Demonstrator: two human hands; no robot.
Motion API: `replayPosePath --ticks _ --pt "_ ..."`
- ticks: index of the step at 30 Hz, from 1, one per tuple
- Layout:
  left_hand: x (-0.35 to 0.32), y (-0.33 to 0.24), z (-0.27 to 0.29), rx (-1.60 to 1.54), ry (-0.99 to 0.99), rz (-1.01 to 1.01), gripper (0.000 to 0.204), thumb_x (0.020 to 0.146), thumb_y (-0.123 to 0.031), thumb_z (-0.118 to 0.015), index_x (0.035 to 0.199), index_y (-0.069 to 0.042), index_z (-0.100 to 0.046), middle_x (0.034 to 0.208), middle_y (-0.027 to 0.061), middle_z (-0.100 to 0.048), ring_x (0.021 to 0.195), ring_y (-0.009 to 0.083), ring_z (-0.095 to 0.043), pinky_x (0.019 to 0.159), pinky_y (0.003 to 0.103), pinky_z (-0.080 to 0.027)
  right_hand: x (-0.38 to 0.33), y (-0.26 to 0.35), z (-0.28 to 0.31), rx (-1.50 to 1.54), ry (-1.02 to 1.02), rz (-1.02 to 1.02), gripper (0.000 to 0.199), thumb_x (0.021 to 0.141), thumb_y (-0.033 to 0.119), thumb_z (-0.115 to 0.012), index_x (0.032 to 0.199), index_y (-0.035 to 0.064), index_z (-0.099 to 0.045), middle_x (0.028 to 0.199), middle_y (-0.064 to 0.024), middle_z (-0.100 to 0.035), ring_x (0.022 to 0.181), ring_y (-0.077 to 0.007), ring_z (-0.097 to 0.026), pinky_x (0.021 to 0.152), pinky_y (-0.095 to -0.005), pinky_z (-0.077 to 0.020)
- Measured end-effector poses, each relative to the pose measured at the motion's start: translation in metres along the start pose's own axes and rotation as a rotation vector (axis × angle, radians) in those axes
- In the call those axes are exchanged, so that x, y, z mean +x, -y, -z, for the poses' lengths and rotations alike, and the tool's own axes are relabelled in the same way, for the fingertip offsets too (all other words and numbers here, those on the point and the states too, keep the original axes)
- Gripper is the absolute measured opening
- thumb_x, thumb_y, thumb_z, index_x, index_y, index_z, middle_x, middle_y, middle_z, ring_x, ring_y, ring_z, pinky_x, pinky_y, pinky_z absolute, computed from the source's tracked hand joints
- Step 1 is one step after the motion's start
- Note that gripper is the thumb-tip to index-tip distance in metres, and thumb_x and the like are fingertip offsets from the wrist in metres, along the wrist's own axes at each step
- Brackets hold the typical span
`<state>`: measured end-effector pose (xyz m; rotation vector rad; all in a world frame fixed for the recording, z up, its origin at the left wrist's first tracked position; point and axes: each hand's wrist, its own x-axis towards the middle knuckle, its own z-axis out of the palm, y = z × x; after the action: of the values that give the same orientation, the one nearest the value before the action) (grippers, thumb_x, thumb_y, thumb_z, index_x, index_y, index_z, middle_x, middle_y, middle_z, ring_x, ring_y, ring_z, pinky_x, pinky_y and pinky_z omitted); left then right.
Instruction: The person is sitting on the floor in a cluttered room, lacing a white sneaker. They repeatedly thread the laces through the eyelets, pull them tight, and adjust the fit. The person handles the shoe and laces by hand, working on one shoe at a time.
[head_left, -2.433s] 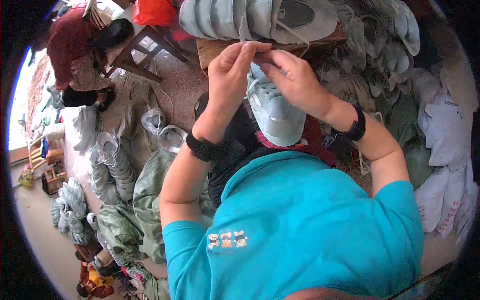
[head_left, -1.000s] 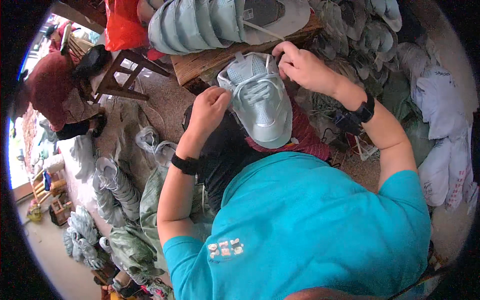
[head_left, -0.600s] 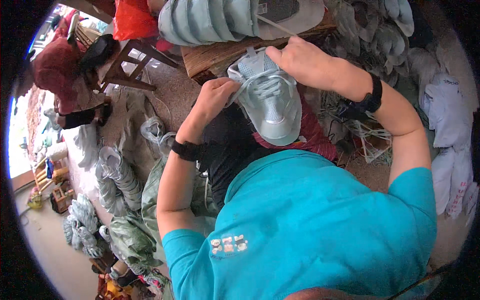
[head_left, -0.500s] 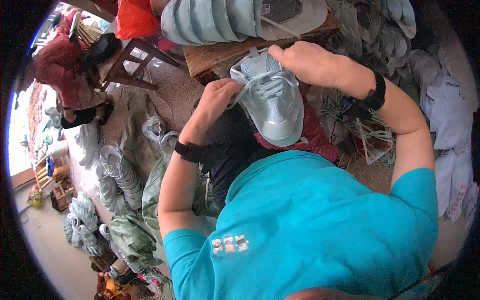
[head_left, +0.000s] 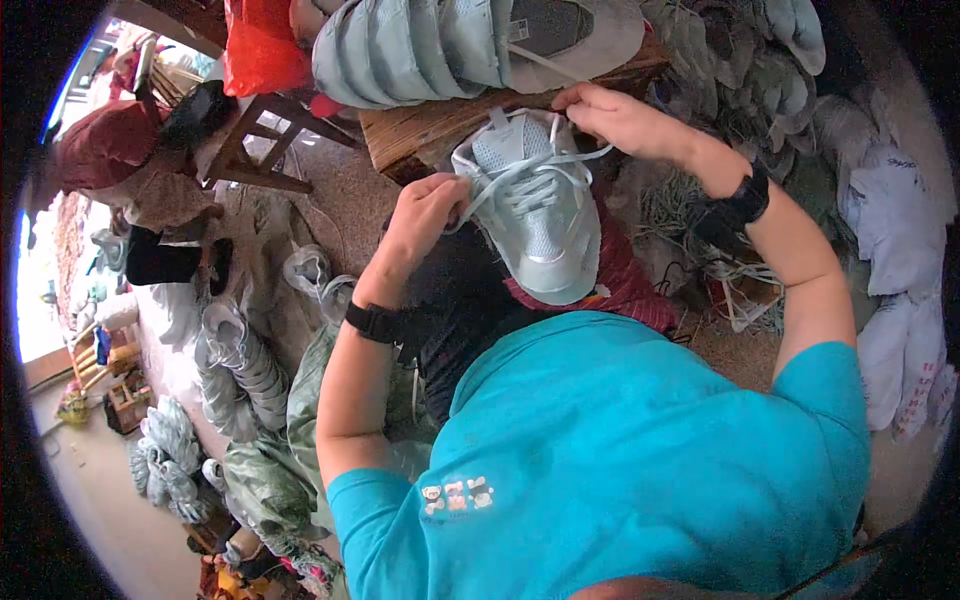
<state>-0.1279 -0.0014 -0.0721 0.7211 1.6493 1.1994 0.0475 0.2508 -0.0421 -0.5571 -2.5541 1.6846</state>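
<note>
A pale grey-blue sneaker [head_left: 545, 235] lies toe toward me over my lap, its tongue pointing at the wooden bench. Its shoelace [head_left: 535, 185] is threaded through the eyelets and crosses loosely at the top. My left hand [head_left: 425, 215] is closed on one side of the lace, beside the shoe's collar, with a bit of lace hanging under the fingers. Off the other side of the collar, my right hand [head_left: 625, 120] is closed, and the lace's other side runs up to its underside. The exact pinch of its fingers is partly hidden.
Just beyond the shoe stands a wooden bench [head_left: 410, 130] bearing a row of nested shoes [head_left: 430, 50]. A red plastic bag [head_left: 262, 50] hangs at far left near a wooden stool [head_left: 265, 150]. Shoe stacks [head_left: 240, 365] lie left; white sacks [head_left: 895, 225] and tangled laces lie right. Another person sits at far left.
My right hand has moved off the collar, up and to the right, and the lace now stretches toward it. The left hand stays by the collar, slightly lower in view.
</note>
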Motion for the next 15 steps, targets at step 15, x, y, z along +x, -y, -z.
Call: replayPosePath --ticks 15 --pt "0.014 -0.011 0.003 0.300 0.005 -0.046 0.028 0.095 -0.024 -0.054 0.085 0.001 -0.063 0.074 0.0027 -0.060 0.067 0.0132 -0.052 0.063 0.030 -0.044 -0.017 0.013 -0.002 -0.437 -0.171 0.319 0.018 0.085 -0.003 -0.049 0.102 -0.0034 -0.055 0.089 -0.0129 -0.060 0.073 -0.0203 -0.065 0.067 -0.0325 -0.0516"
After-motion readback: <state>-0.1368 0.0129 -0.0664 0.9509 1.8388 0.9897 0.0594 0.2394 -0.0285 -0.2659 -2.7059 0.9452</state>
